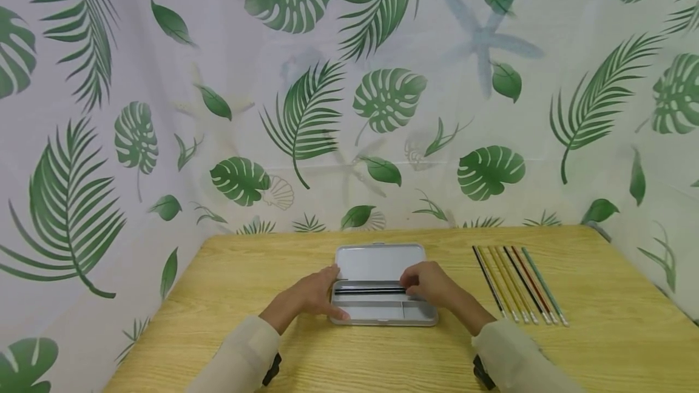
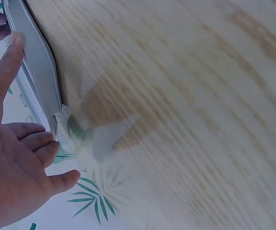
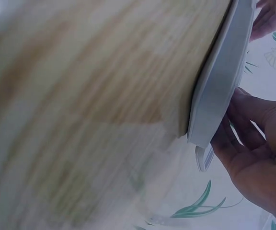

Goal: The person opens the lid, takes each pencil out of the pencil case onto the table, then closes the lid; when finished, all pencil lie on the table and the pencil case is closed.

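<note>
An open pale grey pencil case (image 1: 377, 321) lies on the table with its lid (image 1: 380, 261) folded back. Dark pencils (image 1: 368, 290) lie lengthwise in its rear compartment. My left hand (image 1: 313, 293) rests against the case's left end, thumb along the front rim and fingers spread towards the lid hinge. In the left wrist view, that hand (image 2: 20, 163) has its fingers loosely extended. My right hand (image 1: 431, 284) reaches over the right end with curled fingers, pinching at the right ends of the dark pencils. The right wrist view shows that hand (image 3: 258, 143) behind the case wall, fingertips hidden.
To the right of the case, several pencils (image 1: 519, 284) lie side by side in black, yellow, red and green, their eraser ends towards me. The wooden table (image 1: 246, 272) ends at a leaf-patterned curtain (image 1: 327, 138) behind and at both sides.
</note>
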Demonstrator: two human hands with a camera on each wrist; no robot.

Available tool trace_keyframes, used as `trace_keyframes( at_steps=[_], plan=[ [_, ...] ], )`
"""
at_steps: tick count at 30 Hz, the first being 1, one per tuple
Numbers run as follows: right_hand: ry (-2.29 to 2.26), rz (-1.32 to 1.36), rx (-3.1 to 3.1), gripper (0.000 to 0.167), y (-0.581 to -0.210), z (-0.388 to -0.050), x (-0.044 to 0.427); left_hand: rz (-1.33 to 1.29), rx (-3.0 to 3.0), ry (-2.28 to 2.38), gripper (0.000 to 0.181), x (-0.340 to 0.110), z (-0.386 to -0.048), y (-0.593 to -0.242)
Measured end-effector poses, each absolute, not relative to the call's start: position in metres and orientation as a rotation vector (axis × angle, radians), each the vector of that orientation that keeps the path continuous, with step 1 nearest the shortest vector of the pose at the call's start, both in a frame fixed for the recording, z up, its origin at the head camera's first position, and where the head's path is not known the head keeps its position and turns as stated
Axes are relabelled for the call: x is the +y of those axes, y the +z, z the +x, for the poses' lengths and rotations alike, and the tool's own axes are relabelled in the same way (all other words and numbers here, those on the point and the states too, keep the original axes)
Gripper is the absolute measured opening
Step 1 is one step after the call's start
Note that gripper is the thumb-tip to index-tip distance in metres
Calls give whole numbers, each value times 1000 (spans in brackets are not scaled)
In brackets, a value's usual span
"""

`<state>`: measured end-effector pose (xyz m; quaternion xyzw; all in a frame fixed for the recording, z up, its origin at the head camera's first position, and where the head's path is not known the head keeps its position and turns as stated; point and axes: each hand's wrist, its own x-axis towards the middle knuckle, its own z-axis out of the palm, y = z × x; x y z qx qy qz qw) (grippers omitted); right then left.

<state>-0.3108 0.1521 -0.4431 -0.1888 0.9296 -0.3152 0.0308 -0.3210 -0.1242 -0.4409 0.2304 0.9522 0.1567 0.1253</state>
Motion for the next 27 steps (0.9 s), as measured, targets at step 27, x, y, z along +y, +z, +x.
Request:
trace_keyframes(
  at_steps=[27],
  plan=[
    [-699,-712,2920,24,-443,-311,140,654,2774,440,111,-124,-320,-439]
  ],
)
